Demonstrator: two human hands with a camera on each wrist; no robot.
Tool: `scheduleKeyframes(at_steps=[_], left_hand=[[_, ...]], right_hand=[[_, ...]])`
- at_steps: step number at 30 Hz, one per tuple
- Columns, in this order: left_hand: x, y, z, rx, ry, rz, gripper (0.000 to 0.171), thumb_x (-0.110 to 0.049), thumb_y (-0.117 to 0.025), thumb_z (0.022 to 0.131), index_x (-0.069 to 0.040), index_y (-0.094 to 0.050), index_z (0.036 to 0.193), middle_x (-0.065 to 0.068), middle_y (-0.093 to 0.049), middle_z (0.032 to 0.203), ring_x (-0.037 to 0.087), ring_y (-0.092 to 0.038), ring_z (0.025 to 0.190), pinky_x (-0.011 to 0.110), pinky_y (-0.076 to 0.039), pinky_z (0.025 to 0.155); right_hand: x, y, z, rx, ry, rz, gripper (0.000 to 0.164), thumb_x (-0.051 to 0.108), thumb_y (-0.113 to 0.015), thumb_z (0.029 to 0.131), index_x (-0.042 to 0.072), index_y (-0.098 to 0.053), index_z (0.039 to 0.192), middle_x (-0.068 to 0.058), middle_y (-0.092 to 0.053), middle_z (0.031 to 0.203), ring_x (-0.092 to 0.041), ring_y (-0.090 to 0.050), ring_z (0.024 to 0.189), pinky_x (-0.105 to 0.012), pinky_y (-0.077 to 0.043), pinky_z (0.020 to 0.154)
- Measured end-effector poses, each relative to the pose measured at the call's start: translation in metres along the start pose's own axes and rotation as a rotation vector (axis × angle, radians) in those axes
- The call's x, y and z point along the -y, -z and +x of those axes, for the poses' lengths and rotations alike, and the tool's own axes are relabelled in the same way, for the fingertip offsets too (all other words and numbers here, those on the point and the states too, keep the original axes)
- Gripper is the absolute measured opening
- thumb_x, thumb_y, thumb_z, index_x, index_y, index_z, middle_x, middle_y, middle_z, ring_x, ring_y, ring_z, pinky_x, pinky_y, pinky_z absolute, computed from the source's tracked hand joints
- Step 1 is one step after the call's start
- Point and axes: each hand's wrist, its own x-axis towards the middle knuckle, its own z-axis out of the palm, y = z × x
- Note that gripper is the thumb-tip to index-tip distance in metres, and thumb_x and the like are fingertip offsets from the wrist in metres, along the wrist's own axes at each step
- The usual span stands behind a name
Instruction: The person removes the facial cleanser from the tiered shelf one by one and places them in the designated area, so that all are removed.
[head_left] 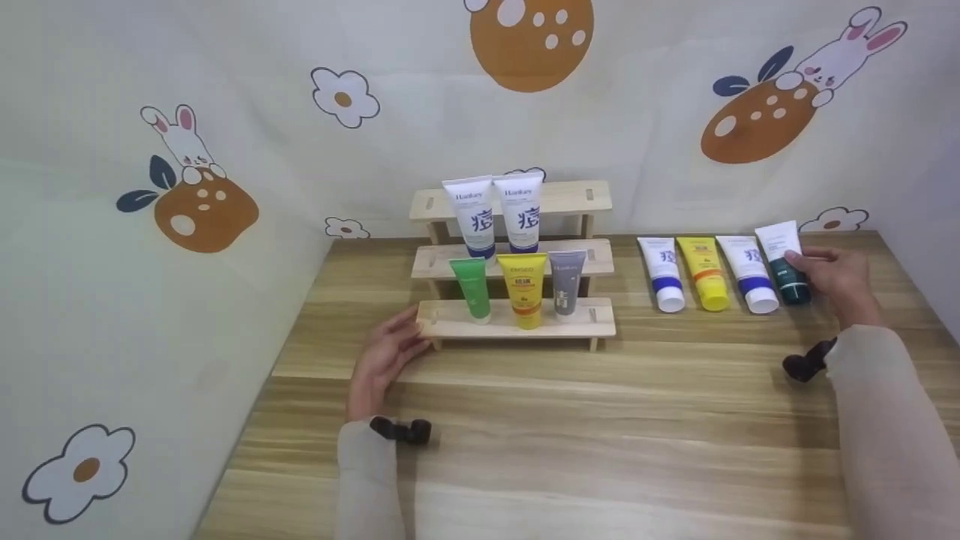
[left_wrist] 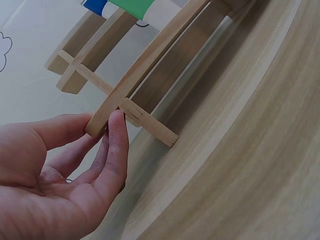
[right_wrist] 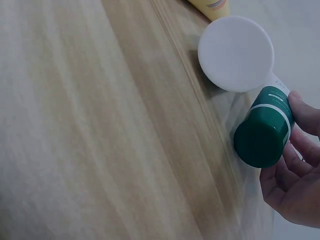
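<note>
My left hand pinches the left end of the lowest step of a wooden tiered stand, thumb above and fingers below in the left wrist view. At the right, my right hand holds a white and dark green squeeze tube, thumb on its front and fingers behind. Its green cap points towards the camera in the right wrist view. On the bottom step stand a green tube, a yellow tube and a grey tube. Two white and blue tubes stand on the middle step.
Beside the held tube, a white and blue tube, a yellow tube and another white and blue tube lie in a row on the wood-grain table. A patterned cloth hangs behind and at the left.
</note>
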Motion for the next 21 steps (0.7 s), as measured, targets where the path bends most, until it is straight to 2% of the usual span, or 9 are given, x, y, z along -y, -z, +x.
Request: scheduleKeyframes(at_steps=[4,10,16,17,19,21], left_hand=[[-0.0001,-0.001,-0.0006,-0.004,0.003,-0.006,0.05,0.002,-0.05,0.1,0.0,-0.042,0.15,0.019,-0.047,0.143,0.012,-0.067,0.094,0.026,-0.06,0.087],[-0.0004,-0.0019,-0.0017,-0.005,0.012,-0.005,0.051,0.002,-0.05,0.1,0.0,-0.041,0.15,0.019,-0.045,0.145,0.011,-0.067,0.094,0.025,-0.06,0.086],[-0.0016,-0.0012,-0.0014,-0.008,0.02,-0.015,0.051,0.002,-0.052,0.1,-0.001,-0.041,0.15,0.02,-0.046,0.147,0.012,-0.067,0.096,0.026,-0.06,0.088],[-0.0018,-0.001,-0.0013,-0.012,0.019,-0.015,0.051,0.002,-0.052,0.1,-0.001,-0.042,0.15,0.02,-0.049,0.145,0.012,-0.067,0.096,0.027,-0.06,0.088],[-0.002,-0.0008,-0.0009,-0.009,0.015,-0.006,0.05,0.001,-0.052,0.1,-0.001,-0.043,0.149,0.016,-0.054,0.139,0.012,-0.067,0.095,0.027,-0.06,0.088],[-0.0022,-0.0008,-0.0001,-0.007,0.009,-0.002,0.049,0.001,-0.053,0.1,-0.001,-0.044,0.148,0.012,-0.06,0.13,0.012,-0.068,0.094,0.026,-0.06,0.087]], right_hand=[[-0.003,0.0015,0.0019,-0.001,-0.025,0.004,0.087,0.06,-0.056,0.093,0.005,-0.03,0.155,-0.025,-0.023,0.162,-0.034,-0.033,0.138,-0.04,-0.04,0.114],[-0.0051,0.0044,0.0036,-0.001,-0.092,0.073,0.092,0.06,-0.06,0.09,0.007,-0.026,0.157,-0.02,-0.024,0.16,-0.031,-0.032,0.14,-0.04,-0.033,0.123],[-0.0046,0.004,0.004,-0.014,-0.095,0.067,0.088,0.056,-0.057,0.094,0.005,-0.026,0.157,-0.021,-0.023,0.162,-0.031,-0.032,0.138,-0.04,-0.031,0.124],[-0.0046,0.0035,0.0041,-0.019,-0.088,0.055,0.086,0.056,-0.056,0.095,0.004,-0.026,0.157,-0.021,-0.022,0.163,-0.031,-0.033,0.137,-0.04,-0.032,0.124],[-0.0055,0.0025,0.0043,-0.032,-0.086,0.063,0.083,0.054,-0.057,0.095,0.005,-0.03,0.156,-0.02,-0.032,0.157,-0.027,-0.038,0.132,-0.035,-0.037,0.119],[-0.0066,0.0023,0.0046,-0.037,-0.088,0.073,0.079,0.052,-0.06,0.094,0.007,-0.035,0.154,-0.016,-0.043,0.144,-0.018,-0.045,0.121,-0.027,-0.047,0.105]])
